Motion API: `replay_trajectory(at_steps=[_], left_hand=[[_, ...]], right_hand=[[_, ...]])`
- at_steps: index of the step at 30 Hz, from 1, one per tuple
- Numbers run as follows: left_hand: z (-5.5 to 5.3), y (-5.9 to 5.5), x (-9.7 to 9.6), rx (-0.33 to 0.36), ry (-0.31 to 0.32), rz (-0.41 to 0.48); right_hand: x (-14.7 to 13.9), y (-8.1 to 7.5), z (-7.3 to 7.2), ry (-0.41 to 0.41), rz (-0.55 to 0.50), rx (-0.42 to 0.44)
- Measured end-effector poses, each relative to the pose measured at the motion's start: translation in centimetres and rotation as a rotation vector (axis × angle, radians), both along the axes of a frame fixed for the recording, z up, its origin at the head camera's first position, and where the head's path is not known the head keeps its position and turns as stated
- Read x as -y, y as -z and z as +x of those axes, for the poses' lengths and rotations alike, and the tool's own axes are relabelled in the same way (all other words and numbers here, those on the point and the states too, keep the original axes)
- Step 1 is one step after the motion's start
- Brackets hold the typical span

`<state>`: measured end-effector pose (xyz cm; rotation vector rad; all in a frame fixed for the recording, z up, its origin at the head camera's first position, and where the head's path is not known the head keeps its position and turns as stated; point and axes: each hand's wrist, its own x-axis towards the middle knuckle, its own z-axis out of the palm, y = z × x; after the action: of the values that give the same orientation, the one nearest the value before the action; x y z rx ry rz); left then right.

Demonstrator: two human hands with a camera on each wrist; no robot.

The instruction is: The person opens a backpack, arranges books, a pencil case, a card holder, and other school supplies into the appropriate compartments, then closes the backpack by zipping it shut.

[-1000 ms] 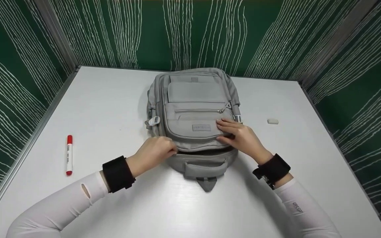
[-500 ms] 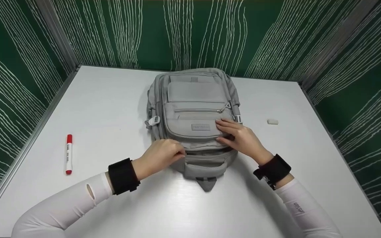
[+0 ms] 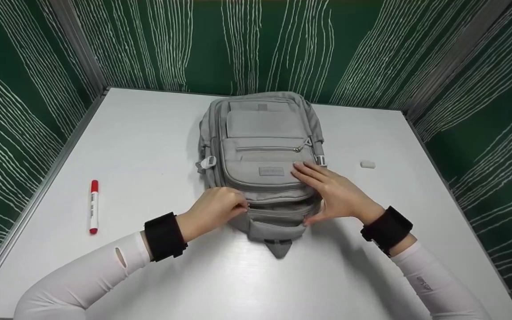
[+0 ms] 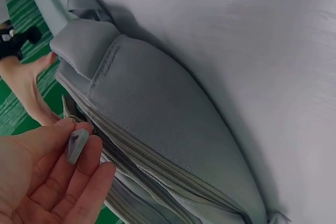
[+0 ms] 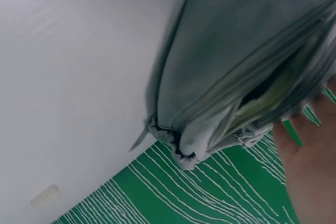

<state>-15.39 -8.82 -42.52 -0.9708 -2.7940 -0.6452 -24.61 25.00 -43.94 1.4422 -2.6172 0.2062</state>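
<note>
A grey backpack (image 3: pixel 265 124) lies on the white table, its carry handle (image 3: pixel 276 230) toward the person. Between thumb and index finger, my left hand (image 3: pixel 216 205) pinches a grey zipper pull (image 4: pixel 77 146) at the near left of the pack's top. Beside it, the zipped compartment gapes, its zipper teeth (image 4: pixel 157 166) parted. Fingertips of my right hand (image 3: pixel 338 193) rest on the front panel by the label patch (image 3: pixel 271 171). Its thumb is spread down to the right end of the handle. In the right wrist view, a pale lining (image 5: pixel 265 100) shows inside the gap.
A red-capped white marker (image 3: pixel 94 206) lies left of the pack. To the right is a small white eraser (image 3: pixel 367 165). Green panels (image 3: pixel 207 44) with white wavy lines stand along the table's back and sides.
My left hand has slid right along the zipper, then stayed there. My right thumb has spread toward the handle as that hand shifted right, and the gap looks wider.
</note>
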Motion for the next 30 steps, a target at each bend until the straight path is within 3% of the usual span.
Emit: replay_trajectory(at_steps=[4, 8, 18, 24, 30], left_hand=[[0.0, 0.1, 0.1, -0.002, 0.001, 0.000], [0.1, 0.2, 0.3, -0.008, 0.001, -0.001], [0.1, 0.1, 0.6, 0.008, 0.002, 0.029], [-0.1, 0.1, 1.4, 0.017, -0.030, 0.033], [-0.5, 0.0, 2.4, 0.029, -0.101, 0.053]], right_hand=[[-0.3, -0.6, 0.4, 0.016, 0.087, 0.011], [-0.3, -0.4, 0.3, 0.020, 0.140, -0.055], [0.1, 1.3, -0.1, -0.014, 0.060, -0.230], [1.4, 2.2, 1.2, 0.023, -0.018, -0.233], [3.5, 2.5, 2.5, 0.074, -0.044, -0.283]])
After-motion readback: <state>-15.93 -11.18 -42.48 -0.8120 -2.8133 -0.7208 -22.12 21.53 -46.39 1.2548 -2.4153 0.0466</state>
